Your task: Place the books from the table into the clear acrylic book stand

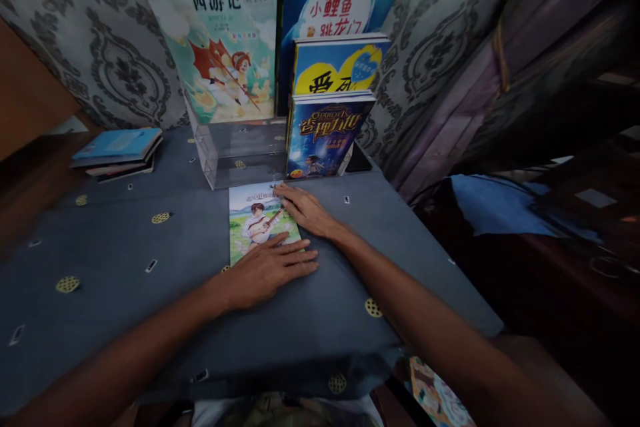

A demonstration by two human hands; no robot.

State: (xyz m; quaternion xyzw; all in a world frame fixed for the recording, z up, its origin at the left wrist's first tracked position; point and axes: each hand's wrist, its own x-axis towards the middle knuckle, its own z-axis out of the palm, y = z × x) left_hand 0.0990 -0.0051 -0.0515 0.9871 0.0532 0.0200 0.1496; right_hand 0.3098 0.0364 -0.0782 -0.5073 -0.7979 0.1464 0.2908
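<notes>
A small book [259, 217] with a guitar player on its cover lies face up on the grey tablecloth, just in front of a clear book stand. Across its lower edge rests my left hand [267, 267], fingers stretched out flat and pointing right. My right hand [306, 209] lies on the book's upper right corner, its fingers extended and together over the edge. Neither hand grips anything. The clear stand [210, 170] holds several upright books, among them a tall pale green book [225, 40] and a dark blue book [325, 137].
A small stack of books [120, 147] sits at the table's back left. Behind the stand rises a patterned wall covering [135, 67]. A purple curtain [465, 93] hangs at the right. Blue cloth [495, 207] lies beyond the table's right edge, and a colourful printed item [435, 393] is below its front.
</notes>
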